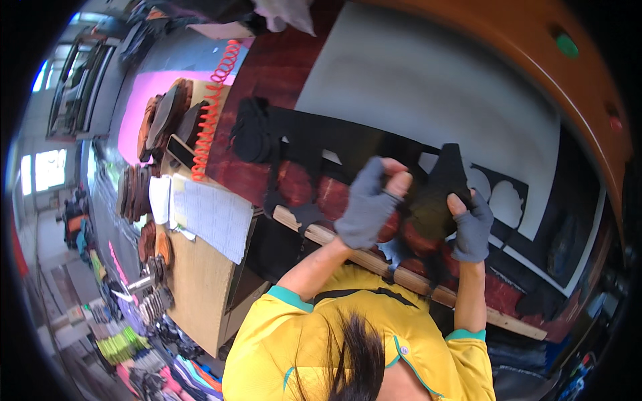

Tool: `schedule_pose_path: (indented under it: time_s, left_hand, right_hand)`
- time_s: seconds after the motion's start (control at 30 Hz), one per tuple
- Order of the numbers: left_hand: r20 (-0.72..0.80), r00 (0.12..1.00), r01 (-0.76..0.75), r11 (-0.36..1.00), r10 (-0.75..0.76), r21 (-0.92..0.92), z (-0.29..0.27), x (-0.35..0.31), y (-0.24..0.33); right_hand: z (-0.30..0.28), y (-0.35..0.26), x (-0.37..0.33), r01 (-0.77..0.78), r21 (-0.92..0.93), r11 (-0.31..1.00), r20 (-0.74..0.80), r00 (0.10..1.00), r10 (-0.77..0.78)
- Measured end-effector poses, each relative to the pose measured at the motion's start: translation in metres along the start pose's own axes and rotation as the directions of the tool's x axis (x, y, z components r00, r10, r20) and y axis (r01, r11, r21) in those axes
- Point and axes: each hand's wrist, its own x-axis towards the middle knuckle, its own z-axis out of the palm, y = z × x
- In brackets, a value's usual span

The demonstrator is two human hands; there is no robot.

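My right hand (471, 227), in a grey fingerless glove, grips a dark, flat cut piece of sheet material (447, 170), its thumb lying on top. The piece tapers toward its far end. To its left, my left hand (369, 207), gloved the same way, is raised over the dark red bench (294, 184) with its fingers curled in. Its thumb and forefinger come close together, and whatever they may hold is hidden. Beyond both hands lies a black sheet (354, 137) with cut-out openings. Black scraps hang over the bench's wooden front strip (364, 257).
A pale board (428, 73) lies under an orange machine frame (535, 40) with green and red buttons. A stack of black pieces (251, 137) sits at left. Beyond a red coiled hose (212, 107), a wooden table (200, 287) carries paper sheets (212, 215), a phone (180, 152) and shoe soles (167, 117).
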Motion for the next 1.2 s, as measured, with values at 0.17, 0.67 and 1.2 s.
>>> schedule_pose_path:
  time_s: [0.17,0.67,1.2]
  left_hand:
    - [-0.371,0.745,-0.145,0.677,0.554,0.722,-0.130,0.040,0.000]
    - [-0.425,0.826,0.171,0.554,0.371,0.815,-0.332,0.166,-0.030]
    - [-0.532,0.740,-0.166,0.878,0.412,0.449,-0.275,0.010,0.121]
  right_hand:
    - [0.001,0.009,0.006,0.007,-0.051,0.999,0.038,0.999,-0.005]
    - [0.045,0.012,-0.012,-0.145,-0.333,0.932,0.051,0.984,0.172]
    - [0.033,-0.001,-0.026,-0.001,-0.026,1.000,0.130,0.991,0.005]
